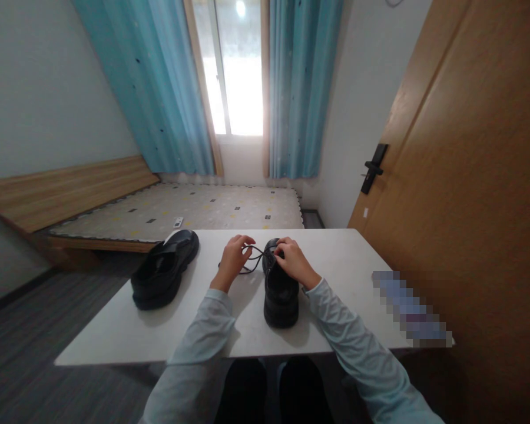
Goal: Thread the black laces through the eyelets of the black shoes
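Observation:
A black shoe point(281, 300) stands on the white table in front of me, its heel toward me and its toe toward the window. My left hand point(235, 259) is left of the shoe, fingers closed on a dark shoelace point(257, 249) that stretches across to the shoe's front. Loops of the lace hang near that hand. Over the shoe's upper rests my right hand point(292, 259), its fingertips pinched at the lacing; it hides part of the laces there. A second black shoe point(163, 272) sits on the table's left side, apart from both hands.
The white table point(335, 259) spans the space before me. A blurred-out flat item point(410, 309) lies at its right edge. Behind stand a bed point(194, 203) with a small white remote-like object point(178, 222) and a window with blue curtains. A wooden door point(459, 176) is at right.

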{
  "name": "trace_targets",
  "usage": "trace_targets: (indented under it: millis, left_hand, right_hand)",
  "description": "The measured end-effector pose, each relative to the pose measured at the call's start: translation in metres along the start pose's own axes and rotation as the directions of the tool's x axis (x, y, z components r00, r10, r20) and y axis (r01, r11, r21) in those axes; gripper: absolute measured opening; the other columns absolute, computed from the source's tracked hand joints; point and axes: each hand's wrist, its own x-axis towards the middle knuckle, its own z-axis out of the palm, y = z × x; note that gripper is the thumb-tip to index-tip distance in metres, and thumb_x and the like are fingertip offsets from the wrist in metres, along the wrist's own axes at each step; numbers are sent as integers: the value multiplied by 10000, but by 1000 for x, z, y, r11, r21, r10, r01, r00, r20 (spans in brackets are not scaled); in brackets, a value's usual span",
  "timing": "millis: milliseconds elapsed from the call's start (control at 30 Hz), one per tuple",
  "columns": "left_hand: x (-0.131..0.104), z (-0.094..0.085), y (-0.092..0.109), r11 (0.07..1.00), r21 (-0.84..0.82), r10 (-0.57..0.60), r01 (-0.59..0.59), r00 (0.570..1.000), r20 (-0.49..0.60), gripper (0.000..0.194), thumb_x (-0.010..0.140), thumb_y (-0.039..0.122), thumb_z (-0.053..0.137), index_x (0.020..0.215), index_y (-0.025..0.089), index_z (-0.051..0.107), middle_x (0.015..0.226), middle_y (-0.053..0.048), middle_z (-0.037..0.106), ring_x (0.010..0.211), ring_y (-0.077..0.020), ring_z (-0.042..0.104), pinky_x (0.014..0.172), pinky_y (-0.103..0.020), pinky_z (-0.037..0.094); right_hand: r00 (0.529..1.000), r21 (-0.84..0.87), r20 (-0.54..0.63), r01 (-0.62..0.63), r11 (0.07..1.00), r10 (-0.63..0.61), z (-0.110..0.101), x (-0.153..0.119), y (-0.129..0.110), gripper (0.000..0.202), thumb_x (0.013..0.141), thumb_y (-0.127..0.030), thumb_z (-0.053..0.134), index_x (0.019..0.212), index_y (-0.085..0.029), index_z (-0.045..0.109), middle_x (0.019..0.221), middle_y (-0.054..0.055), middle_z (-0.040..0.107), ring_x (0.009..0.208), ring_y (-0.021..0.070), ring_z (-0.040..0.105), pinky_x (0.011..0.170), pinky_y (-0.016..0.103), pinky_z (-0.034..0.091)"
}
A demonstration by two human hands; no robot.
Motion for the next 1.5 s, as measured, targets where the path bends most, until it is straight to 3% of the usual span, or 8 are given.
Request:
trace_targets:
  millis: [100,200,433,533,733,1000,1233,1500]
  left_hand:
    - [0,-1,-1,993,99,-52,64,991,-123,141,776,170,561,866,198,666,841,-56,585,852,-201,554,720,-295,454]
    - [-1,-2,1,977,106,-163,186,968,-191,179,824,305,547,886,198,678,730,-30,569,714,-174,553,672,-279,421]
    - [1,-5,9,919,-140,-364,368,930,59,363,762,508,582,883,191,709,500,17,590,525,-145,580,585,-249,419]
    - [2,-2,8,887,-316,-299,337,940,165,340,725,456,623,867,159,706,633,-36,684,588,-160,634,588,-256,471]
    - [1,5,8,803,-547,-142,238,967,212,244,712,301,633,889,141,688,852,-79,725,777,-194,681,727,-331,554]
    - [0,0,25,862,-504,65,51,976,209,190,806,205,522,863,167,700,1059,-95,673,1003,-200,621,896,-359,498]
    - [-4,4,26,858,-510,93,56,961,262,228,840,289,556,992,175,681,1094,-101,636,998,-192,602,783,-298,517]
    - [-6,4,33,939,-339,145,-50,954,261,265,775,352,665,1017,249,698,1141,-77,632,1099,-238,528,902,-390,455]
  right_hand:
    - [1000,36,-10,-3,999,3,-6,1,2,83,761,-133,627,685,-165,626,1012,98,588,1025,226,531,925,393,414]
    - [999,91,-39,8,996,-5,-15,2,3,98,765,-138,625,671,-163,614,985,95,592,998,221,549,924,389,417]
    - [991,191,-120,-33,981,57,-35,6,7,86,756,-128,605,681,-166,587,950,91,625,941,212,578,874,379,448]
    - [977,263,-169,-86,961,133,-41,9,14,75,766,-160,589,693,-170,576,914,89,641,874,205,595,798,362,476]
    - [925,438,-275,-122,891,262,-51,14,26,144,772,-318,597,747,-178,572,777,48,652,740,182,619,707,329,484]
    - [864,783,-293,-29,621,409,-67,15,28,311,728,-454,649,790,-177,522,828,36,673,655,114,617,585,242,497]
    - [861,943,-258,126,308,438,-77,15,29,243,763,-377,676,797,-198,515,846,17,698,751,125,668,705,280,534]
    - [845,951,-304,239,198,440,-88,15,31,211,809,-380,628,766,-209,512,803,12,684,796,152,674,808,374,540]
